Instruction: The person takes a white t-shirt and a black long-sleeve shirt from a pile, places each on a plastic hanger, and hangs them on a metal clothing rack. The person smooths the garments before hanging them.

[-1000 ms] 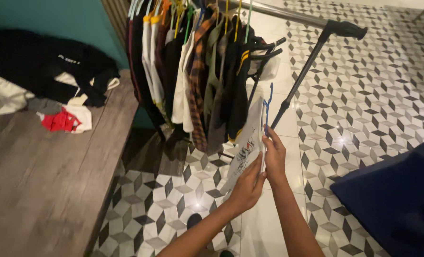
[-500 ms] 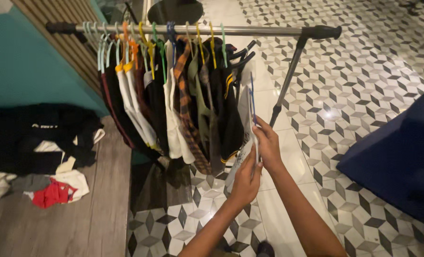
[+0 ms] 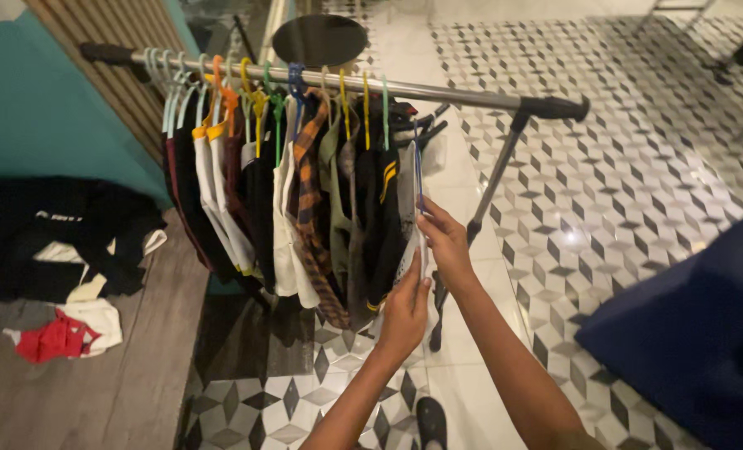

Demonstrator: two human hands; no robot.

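Both hands were up at the near end of the rail, on a pale garment that hung on a blue hanger. The right hand pinched its upper edge, the left hand gripped the lower part. It looked light, soft and floppy, best taken by the hanger; its long axis ran straight down from the rail.

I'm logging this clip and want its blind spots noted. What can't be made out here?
Head view, the only one:
- The pale garment on a blue hanger shows edge-on; the left hand and right hand cover its lower part.
- Each hand's grip is hidden behind its back.
- The dark blue fabric mass is cut by the right edge.
- The black clothes heap on the wooden bench is too tangled to count.
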